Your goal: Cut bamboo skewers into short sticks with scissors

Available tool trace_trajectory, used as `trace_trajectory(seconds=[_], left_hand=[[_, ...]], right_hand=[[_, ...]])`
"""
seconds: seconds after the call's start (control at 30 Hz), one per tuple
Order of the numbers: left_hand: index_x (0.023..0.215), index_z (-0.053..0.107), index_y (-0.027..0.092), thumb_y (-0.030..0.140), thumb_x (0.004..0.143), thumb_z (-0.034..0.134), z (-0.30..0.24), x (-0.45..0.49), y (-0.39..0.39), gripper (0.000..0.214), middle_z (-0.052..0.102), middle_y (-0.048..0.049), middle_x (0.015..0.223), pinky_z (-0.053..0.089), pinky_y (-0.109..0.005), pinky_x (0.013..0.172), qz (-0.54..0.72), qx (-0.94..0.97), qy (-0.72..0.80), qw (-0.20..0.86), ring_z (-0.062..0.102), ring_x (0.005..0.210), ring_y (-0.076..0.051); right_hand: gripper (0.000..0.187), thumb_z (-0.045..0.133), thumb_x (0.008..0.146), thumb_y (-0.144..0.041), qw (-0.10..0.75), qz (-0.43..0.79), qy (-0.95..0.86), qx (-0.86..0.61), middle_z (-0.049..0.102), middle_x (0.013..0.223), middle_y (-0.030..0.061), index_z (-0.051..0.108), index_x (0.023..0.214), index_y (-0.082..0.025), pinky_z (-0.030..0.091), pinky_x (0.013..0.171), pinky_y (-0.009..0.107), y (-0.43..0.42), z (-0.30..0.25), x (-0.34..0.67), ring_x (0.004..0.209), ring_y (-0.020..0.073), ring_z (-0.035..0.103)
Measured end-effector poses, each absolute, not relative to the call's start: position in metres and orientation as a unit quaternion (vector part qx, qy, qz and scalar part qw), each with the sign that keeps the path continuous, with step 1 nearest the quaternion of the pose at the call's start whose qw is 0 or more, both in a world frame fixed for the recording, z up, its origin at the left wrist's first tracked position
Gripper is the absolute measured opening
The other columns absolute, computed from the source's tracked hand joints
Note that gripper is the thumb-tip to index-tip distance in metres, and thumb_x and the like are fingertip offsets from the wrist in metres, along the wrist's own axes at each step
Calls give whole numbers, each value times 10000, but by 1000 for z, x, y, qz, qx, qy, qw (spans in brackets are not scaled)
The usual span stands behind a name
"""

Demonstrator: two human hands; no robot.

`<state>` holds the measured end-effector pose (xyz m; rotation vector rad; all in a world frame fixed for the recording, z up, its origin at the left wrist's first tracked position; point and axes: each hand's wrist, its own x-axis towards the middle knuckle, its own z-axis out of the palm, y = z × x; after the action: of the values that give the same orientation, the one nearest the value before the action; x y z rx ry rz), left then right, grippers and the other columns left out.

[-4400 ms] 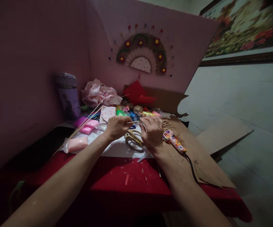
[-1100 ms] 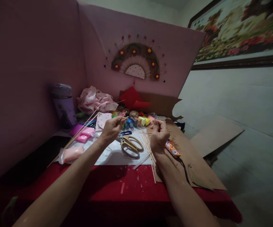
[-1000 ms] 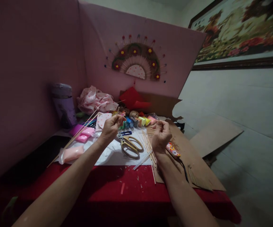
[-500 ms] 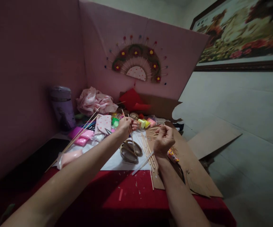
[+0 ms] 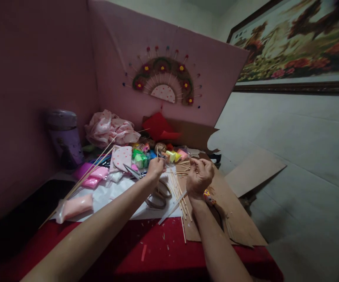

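My left hand (image 5: 157,169) is closed around a thin wooden stick (image 5: 157,152), whose tip rises above the fingers. Beneath that hand lie scissors (image 5: 165,190) with large looped handles, partly covered by my forearm. To the right, my right hand (image 5: 200,178) is curled with its fingers pressed together; what they pinch, if anything, is too small to make out. Long wooden sticks (image 5: 179,192) lie in a loose bundle between the two hands. Shorter stick pieces (image 5: 184,167) are on the cardboard (image 5: 231,223) just behind my right hand.
Bagged coloured clay (image 5: 140,158), a pink clay pack (image 5: 77,206) and folded dotted cloth (image 5: 121,158) lie on white paper. A purple tumbler (image 5: 65,139) stands left. Behind, a fan-shaped decoration (image 5: 163,64) hangs on a pink board (image 5: 213,78). Red cloth (image 5: 122,254) covers the table.
The camera view has shifted slightly. My left hand has turned and lowered around the stick, and the scissor blades show more. My right hand stays curled, its fingers tilted a little differently.
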<state>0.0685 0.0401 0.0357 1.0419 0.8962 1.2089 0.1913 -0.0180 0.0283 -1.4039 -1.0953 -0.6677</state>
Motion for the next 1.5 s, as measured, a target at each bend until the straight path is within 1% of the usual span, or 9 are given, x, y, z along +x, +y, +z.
trace_trajectory(seconds=[0.13, 0.27, 0.47, 0.63, 0.77, 0.87, 1.07, 1.2, 1.5], left_hand=[[730, 494, 152, 373, 835, 487, 43, 49, 20, 245, 384, 82, 354, 172, -142, 327, 509, 462, 416, 595, 289, 264, -41], [738, 485, 151, 575, 769, 490, 49, 28, 6, 425, 360, 88, 378, 128, -154, 330, 511, 454, 380, 623, 236, 279, -32], [798, 488, 151, 632, 732, 488, 50, 8, 7, 485, 412, 66, 477, 163, -174, 377, 547, 478, 306, 616, 259, 353, -40], [790, 537, 184, 488, 854, 387, 60, -3, 5, 344, 438, 21, 535, 282, -218, 487, 556, 646, 384, 357, 408, 483, -109], [808, 592, 213, 232, 838, 421, 74, -22, 10, 174, 555, -54, 661, 329, -270, 587, 375, 731, 564, 85, 532, 654, -194], [940, 608, 152, 99, 803, 369, 79, -45, 23, 281, 594, -164, 913, 376, -309, 647, 265, 720, 641, -40, 543, 866, -269], [917, 653, 42, 80, 781, 386, 69, -87, 53, 302, 550, -284, 1007, 428, -375, 675, 212, 625, 747, -82, 470, 990, -356], [781, 680, 86, 95, 726, 478, 55, -103, 63, 209, 616, -270, 889, 431, -386, 678, 190, 632, 750, -45, 476, 978, -366], [930, 596, 69, 73, 791, 339, 76, -90, 49, 293, 626, -256, 916, 391, -390, 715, 269, 610, 741, -80, 497, 968, -343]], right_hand=[[202, 490, 880, -256, 442, -291, -573, -626, 636, 846, 44, 684, 934, -233, 301, 733, 304, -16, 21, 195, 746, 161, 519], [256, 472, 844, -123, 353, -309, -622, -627, 648, 909, 56, 669, 983, -211, 299, 729, 299, -14, 15, 201, 788, 171, 514], [350, 429, 836, -87, 283, -310, -574, -703, 636, 975, 104, 595, 1134, -164, 291, 689, 323, -10, 16, 209, 814, 213, 524], [324, 476, 856, -213, 267, -325, -569, -707, 601, 1010, 135, 565, 1161, -147, 283, 711, 346, -12, 14, 198, 902, 254, 492], [195, 510, 843, -230, 255, -318, -601, -687, 600, 974, 99, 633, 985, -180, 276, 734, 344, -14, 13, 190, 885, 238, 474], [147, 519, 841, -250, 251, -316, -609, -682, 598, 956, 90, 640, 892, -184, 268, 745, 342, -15, 13, 188, 880, 232, 460], [134, 524, 839, -235, 263, -302, -621, -674, 589, 947, 88, 644, 876, -189, 269, 732, 325, -15, 12, 188, 882, 222, 453], [122, 537, 834, -225, 267, -283, -632, -671, 592, 911, 72, 651, 865, -197, 284, 728, 304, -14, 11, 186, 858, 209, 462], [113, 548, 831, -221, 269, -258, -657, -655, 603, 865, 64, 653, 852, -186, 303, 712, 288, -15, 8, 182, 820, 191, 482]])
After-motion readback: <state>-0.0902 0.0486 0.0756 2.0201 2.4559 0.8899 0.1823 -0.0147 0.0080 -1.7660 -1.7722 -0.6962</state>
